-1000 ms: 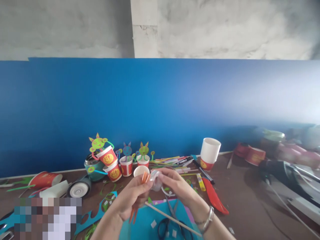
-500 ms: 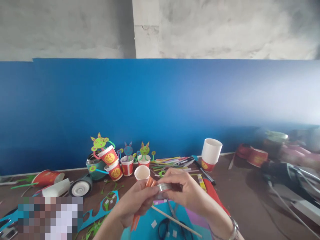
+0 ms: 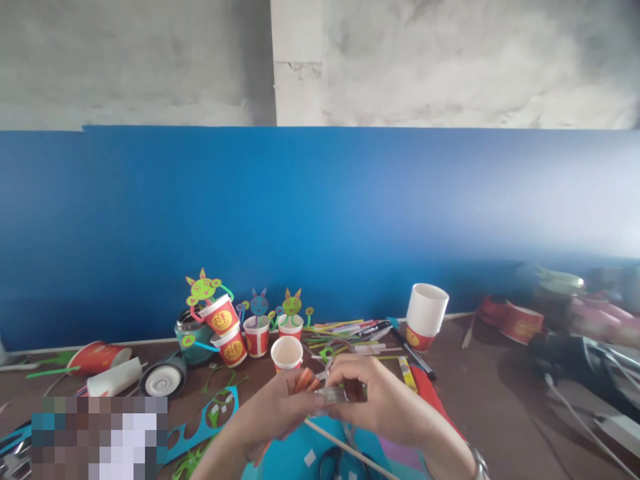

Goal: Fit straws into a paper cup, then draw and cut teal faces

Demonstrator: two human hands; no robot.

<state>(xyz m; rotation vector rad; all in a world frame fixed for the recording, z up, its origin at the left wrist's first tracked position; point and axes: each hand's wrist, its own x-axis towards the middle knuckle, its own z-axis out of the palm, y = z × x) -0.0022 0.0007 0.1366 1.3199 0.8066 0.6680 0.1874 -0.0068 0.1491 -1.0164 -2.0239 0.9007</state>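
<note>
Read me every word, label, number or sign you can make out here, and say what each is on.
No text is legible.
Tilted upper cup: round gold emblem, too small to read.
Lower cup beneath: similar emblem, too small.
White cup stack: gold emblem near its base, too small.
Yellow tube: any print too small.
Clear tape roll: none visible.

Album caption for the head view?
Fingers hold slender orange strips and a shiny translucent object near red-and-white paper cups.

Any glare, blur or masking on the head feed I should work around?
Head view: pale glare washes the right end of the flat blue panel; pink rounded objects at far right look smeared; square pixelation masks the lower left; the clear, shiny item between the left hand and right hand lacks sharp detail.
</note>
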